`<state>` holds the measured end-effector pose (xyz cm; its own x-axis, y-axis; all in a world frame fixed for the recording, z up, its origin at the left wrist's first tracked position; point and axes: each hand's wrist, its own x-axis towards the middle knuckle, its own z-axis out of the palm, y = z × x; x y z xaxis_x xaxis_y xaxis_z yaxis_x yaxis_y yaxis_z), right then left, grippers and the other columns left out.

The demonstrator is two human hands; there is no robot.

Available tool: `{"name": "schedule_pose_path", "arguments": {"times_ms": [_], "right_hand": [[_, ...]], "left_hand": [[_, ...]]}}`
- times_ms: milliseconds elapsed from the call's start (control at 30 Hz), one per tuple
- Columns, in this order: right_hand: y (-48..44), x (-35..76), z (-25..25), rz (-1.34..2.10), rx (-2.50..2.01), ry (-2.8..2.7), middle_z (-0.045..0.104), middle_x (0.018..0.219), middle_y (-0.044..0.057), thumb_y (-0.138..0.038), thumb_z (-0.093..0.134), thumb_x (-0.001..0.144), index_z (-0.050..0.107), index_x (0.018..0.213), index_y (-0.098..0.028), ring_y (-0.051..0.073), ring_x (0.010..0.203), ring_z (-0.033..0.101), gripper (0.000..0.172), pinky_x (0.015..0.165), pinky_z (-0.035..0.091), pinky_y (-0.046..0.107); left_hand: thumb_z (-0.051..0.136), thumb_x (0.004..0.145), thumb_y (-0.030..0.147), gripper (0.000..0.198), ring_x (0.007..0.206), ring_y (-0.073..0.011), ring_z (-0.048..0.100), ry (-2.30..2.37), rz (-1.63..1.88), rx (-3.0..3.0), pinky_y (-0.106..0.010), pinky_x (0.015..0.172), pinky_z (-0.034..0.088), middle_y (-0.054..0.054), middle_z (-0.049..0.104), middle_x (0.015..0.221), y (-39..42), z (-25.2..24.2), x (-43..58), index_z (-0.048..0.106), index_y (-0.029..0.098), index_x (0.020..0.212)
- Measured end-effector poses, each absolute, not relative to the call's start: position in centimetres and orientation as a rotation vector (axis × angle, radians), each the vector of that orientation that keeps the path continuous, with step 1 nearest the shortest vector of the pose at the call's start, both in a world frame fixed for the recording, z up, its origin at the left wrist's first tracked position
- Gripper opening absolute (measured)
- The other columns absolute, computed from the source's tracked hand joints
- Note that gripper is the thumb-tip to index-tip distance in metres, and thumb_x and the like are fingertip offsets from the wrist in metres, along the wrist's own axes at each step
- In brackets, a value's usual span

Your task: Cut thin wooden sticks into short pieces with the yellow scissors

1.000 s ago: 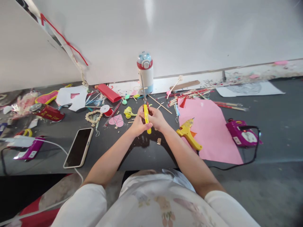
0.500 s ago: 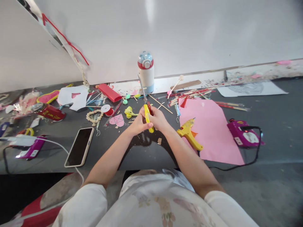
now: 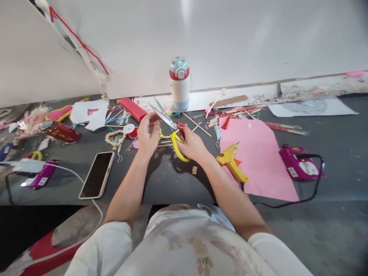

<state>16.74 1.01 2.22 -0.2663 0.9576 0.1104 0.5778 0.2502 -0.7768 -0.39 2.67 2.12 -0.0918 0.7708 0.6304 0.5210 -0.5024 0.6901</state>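
Observation:
In front of me, my right hand (image 3: 192,144) is closed around scissors (image 3: 166,118) with a yellow and a red handle loop. Their metal blades stand apart and point up and to the left. My left hand (image 3: 147,136) is raised beside the blades, its fingers loosely curled and the thumb apart, with nothing visible in it. A yellow piece (image 3: 162,135) shows between the hands, partly covered by the left one. Thin wooden sticks (image 3: 166,143) lie below it, and a spool of red ribbon (image 3: 130,130) is just left of my left hand.
A bottle (image 3: 180,90) stands at the back. To the right are pink paper (image 3: 258,153), a yellow glue gun (image 3: 232,163) and a purple power socket (image 3: 300,163) with a black cord. To the left lie a phone (image 3: 97,175), a red can (image 3: 61,131) and a heart-shaped beaded loop (image 3: 115,139).
My left hand has come off the scissors and moved left. The scissors have opened, and their blades have swung to the left in my right hand.

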Motion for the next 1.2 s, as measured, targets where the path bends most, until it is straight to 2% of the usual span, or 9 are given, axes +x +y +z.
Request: {"name": "schedule_pose_path", "arguments": {"times_ms": [167, 333, 767, 1200], "right_hand": [[0.7, 16.6, 2.0, 0.777, -1.311, -1.991, 0.062, 0.086, 0.005, -0.044, 0.052, 0.075, 0.049, 0.094, -0.018, 0.018, 0.072, 0.056, 0.032, 0.065, 0.039, 0.03], [0.5, 16.6, 2.0, 0.733, -1.239, -2.001, 0.062, 0.09, 0.006, -0.042, 0.054, 0.075, 0.048, 0.101, -0.017, 0.017, 0.074, 0.057, 0.036, 0.067, 0.04, 0.029], [0.7, 16.6, 1.7, 0.752, -1.221, -1.986, 0.062, 0.094, 0.007, -0.05, 0.058, 0.072, 0.048, 0.104, -0.018, 0.019, 0.077, 0.058, 0.047, 0.067, 0.041, 0.03], [0.5, 16.5, 2.3, 0.819, -1.291, -1.999, 0.06, 0.081, 0.002, -0.05, 0.054, 0.072, 0.044, 0.082, -0.02, 0.016, 0.069, 0.056, 0.033, 0.063, 0.037, 0.027]], "left_hand": [[0.045, 0.088, 0.034, 0.02, 0.091, -0.0181, 0.06, 1.612, 1.589, 2.344, -0.033, 0.083, 0.047, -0.006, 0.062, 0.09, 2.2, 2.8, -1.4, 0.058, 0.019, 0.093], [0.044, 0.088, 0.028, 0.017, 0.088, -0.0169, 0.06, 1.619, 1.598, 2.427, -0.03, 0.079, 0.047, -0.005, 0.064, 0.091, 2.1, 2.6, -1.5, 0.058, 0.02, 0.094], [0.042, 0.087, 0.028, 0.02, 0.085, -0.0147, 0.062, 1.541, 1.441, 2.365, -0.026, 0.079, 0.048, -0.003, 0.066, 0.091, 1.8, 3.1, -1.4, 0.059, 0.018, 0.089], [0.044, 0.084, 0.024, 0.017, 0.075, -0.0121, 0.061, 1.51, 1.403, 2.368, -0.023, 0.071, 0.048, -0.002, 0.065, 0.079, 2.1, 3.4, -1.6, 0.059, 0.017, 0.082]]}}
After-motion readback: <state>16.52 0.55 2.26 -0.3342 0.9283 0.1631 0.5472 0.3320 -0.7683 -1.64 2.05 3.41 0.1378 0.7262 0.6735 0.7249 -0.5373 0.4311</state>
